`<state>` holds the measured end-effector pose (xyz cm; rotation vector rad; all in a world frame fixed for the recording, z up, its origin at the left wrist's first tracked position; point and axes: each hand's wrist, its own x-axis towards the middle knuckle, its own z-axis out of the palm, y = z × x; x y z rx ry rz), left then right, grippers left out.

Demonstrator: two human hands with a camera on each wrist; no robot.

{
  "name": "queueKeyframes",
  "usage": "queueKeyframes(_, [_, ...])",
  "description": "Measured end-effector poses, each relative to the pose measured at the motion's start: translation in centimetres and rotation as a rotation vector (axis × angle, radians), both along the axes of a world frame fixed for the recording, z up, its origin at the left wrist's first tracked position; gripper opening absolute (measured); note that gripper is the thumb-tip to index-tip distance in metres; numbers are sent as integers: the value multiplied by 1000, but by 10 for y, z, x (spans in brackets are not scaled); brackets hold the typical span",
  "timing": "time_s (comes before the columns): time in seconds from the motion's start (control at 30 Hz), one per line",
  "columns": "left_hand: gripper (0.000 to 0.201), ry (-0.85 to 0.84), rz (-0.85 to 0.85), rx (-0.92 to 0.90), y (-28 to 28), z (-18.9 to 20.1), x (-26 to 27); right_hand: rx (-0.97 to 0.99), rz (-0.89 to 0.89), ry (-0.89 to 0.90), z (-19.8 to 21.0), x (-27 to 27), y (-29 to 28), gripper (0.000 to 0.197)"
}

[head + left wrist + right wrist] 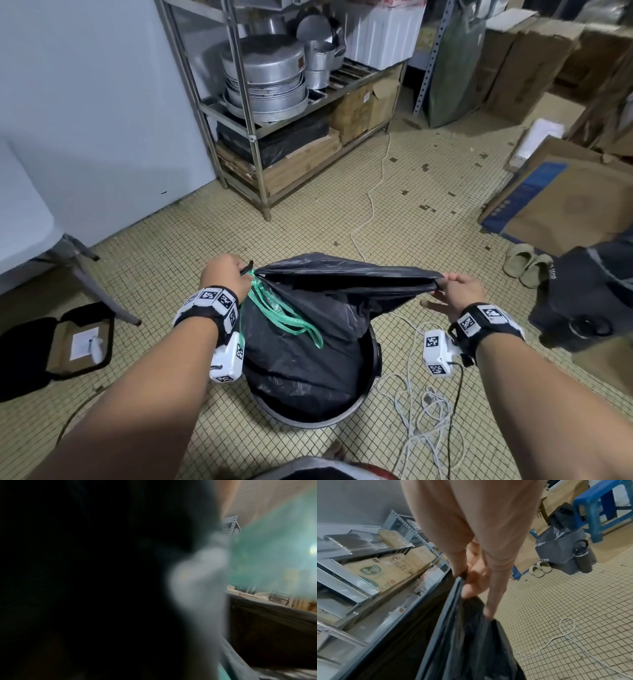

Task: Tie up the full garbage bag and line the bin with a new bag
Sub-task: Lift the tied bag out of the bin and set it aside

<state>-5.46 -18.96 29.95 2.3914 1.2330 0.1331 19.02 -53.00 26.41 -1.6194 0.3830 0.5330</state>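
A black garbage bag (308, 346) sits in a round dark bin (373, 356) on the tiled floor. Its mouth is stretched wide between my two hands. My left hand (224, 274) grips the left corner of the rim together with a green plastic bag (284, 315) that dangles over the black one. My right hand (457, 291) pinches the right corner of the rim. In the right wrist view my right hand (471, 588) holds the bunched black garbage bag (471, 642). The left wrist view is mostly dark and blurred, with a green plastic blur (274, 547).
A metal rack (253, 137) with pots and boxes stands behind the bin. White cables (421, 404) lie on the floor to the right. A grey bag (589, 301), slippers (527, 267) and cardboard boxes (555, 202) are at the right. An open black case (58, 346) lies left.
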Motion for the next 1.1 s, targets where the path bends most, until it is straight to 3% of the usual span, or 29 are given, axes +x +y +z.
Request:
queueKeyframes(0.13, [23,15,4,0,2,-2,-2,-14,47,-89,6,6,-6,25])
queueKeyframes(0.3, [17,30,20,20,7,-4,-7,-270,423,-298,19,11,-35,51])
queueKeyframes(0.4, [24,37,37,17,9,-7,-8,-340,447,-390,22,9,-50,46])
queueKeyframes(0.53, [30,58,28,25,11,-7,-7,-580,477,-558,21,7,-66,33])
queueKeyframes(0.63, [28,58,32,15,12,-7,-4,-622,539,-571,21,9,-73,29])
queueKeyframes(0.77, [23,39,39,-17,13,-8,0,-614,493,-546,25,14,-74,32])
queueKeyframes(0.9, [29,8,33,-26,10,-6,5,-671,636,-686,29,2,-33,43])
queueKeyframes(1.1, [21,-69,26,-54,0,1,6,-988,1145,-1161,6,-60,86,81])
